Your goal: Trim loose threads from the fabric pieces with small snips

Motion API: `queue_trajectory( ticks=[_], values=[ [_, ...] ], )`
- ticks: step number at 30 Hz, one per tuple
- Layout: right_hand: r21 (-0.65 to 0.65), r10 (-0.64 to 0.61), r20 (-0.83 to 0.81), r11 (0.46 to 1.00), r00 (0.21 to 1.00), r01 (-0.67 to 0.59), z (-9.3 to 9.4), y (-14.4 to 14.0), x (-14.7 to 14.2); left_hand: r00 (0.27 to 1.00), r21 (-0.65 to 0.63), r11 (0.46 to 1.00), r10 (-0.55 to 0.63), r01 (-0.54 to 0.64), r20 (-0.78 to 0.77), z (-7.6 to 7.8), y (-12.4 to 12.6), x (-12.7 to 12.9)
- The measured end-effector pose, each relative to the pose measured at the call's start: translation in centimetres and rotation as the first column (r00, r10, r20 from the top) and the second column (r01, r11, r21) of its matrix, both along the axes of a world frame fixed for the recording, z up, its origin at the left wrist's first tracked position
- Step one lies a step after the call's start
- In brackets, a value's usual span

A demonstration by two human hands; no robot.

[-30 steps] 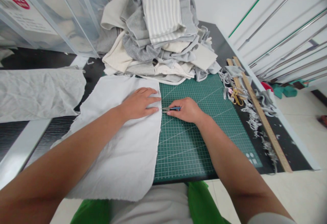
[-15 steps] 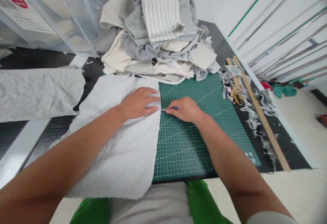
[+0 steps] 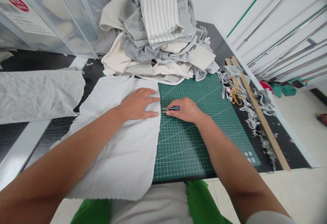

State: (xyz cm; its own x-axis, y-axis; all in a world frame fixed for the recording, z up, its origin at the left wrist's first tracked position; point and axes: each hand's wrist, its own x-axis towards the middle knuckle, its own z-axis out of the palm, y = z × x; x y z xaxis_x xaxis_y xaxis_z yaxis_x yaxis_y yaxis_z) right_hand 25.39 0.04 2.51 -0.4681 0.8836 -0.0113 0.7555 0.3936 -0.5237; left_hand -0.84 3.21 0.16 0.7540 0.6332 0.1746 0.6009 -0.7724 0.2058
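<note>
A white piece of cloth (image 3: 122, 162) lies over the left part of the green cutting mat (image 3: 184, 149) and hangs past the table's front edge. My left hand (image 3: 139, 104) rests flat on it near the right edge, fingers spread. In my right hand (image 3: 186, 110) is a small pair of thread snips (image 3: 174, 108) with blue on the handle. Their blades point left and stand apart, with the tips at the cloth's right edge, close to my left thumb. I cannot tell whether the tips touch the cloth.
A tall heap of grey, cream and striped cloth (image 3: 160, 16) stands at the back. Wooden strips (image 3: 263, 115), gold-handled scissors (image 3: 235, 96) and fabric scraps (image 3: 251, 116) lie at the right. At the left are a wrinkled grey cloth (image 3: 38, 94) and a clear plastic box (image 3: 63, 16).
The snips' blades have spread apart and more of the blue handle shows. My left hand has stayed almost still on the cloth.
</note>
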Motion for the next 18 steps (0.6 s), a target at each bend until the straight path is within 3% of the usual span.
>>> queue_trajectory(
  ticks=[18],
  values=[
    [0.010,0.018,0.040,1.000,0.999,-0.018,-0.02,-0.17,-0.06,1.000,-0.020,1.000,0.013,-0.014,-0.013,0.23,-0.08,0.10]
  ],
)
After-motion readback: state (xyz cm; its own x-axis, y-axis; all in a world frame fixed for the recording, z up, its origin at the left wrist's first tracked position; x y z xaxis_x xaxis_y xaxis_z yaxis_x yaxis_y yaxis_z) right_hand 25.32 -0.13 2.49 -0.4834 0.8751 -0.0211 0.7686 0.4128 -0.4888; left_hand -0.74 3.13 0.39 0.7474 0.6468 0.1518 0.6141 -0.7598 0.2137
